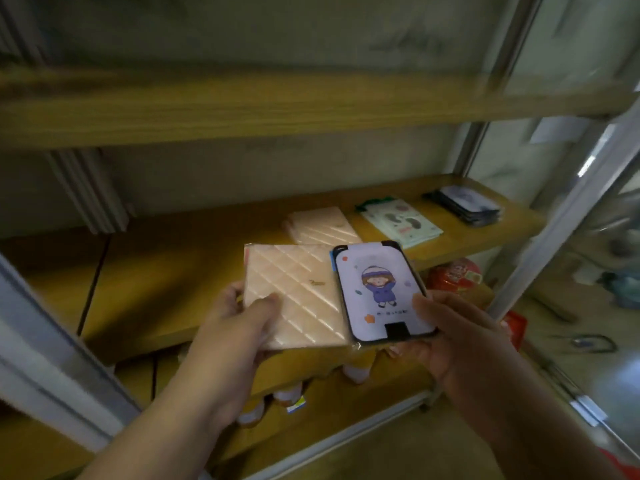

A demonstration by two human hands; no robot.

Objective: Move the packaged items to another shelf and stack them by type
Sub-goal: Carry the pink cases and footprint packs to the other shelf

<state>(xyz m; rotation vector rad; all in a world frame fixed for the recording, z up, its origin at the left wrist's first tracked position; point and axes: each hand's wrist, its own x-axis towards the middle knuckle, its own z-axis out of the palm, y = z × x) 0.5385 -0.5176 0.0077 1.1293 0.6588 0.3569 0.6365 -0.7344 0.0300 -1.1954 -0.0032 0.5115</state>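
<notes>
Both hands grip: left hand (239, 317) pinches the quilted pack (294, 292), right hand (446, 327) the cartoon pack (379, 292), in front of the shelf (166, 271).
Best lay each squarely on its match: peach stack (320, 223) behind, dark stack (465, 202) far right.

Wooden shelves (311, 112) on grey metal uprights (561, 216), wall (242, 32) seemingly pale.

A small shop or stockroom: pale metal-framed shelving with yellow wooden boards (242, 109), flat wrapped goods sorted in piles, peach quilted packs (322, 221), mint-green printed packets (401, 221), dark-edged cards (467, 204), bottles beneath
</notes>
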